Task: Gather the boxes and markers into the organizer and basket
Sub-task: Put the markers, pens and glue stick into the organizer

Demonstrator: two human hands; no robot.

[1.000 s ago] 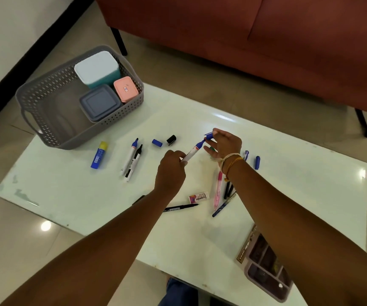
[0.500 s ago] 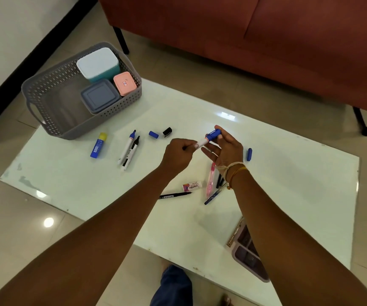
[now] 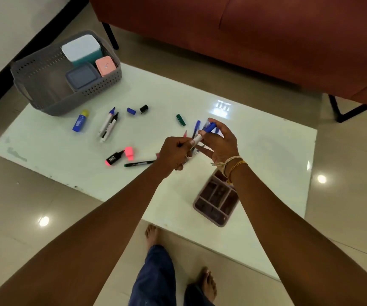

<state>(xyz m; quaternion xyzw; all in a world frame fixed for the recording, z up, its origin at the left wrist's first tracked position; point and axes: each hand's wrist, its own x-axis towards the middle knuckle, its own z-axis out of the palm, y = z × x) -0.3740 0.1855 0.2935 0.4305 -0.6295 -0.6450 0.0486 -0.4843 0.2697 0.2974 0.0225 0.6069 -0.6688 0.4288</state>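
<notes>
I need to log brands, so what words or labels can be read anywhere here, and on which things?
None can be read.
Pink highlighter: white print on its black barrel, too blurred.
Green marker: pale barrel print, too small.
Glue stick: label blurred.
Pink box: small mark on the lid, unreadable.

One basket at upper left holds three boxes, one organizer sits at lower right, three loose caps lie mid-table, plus one glue stick and two hands.
</notes>
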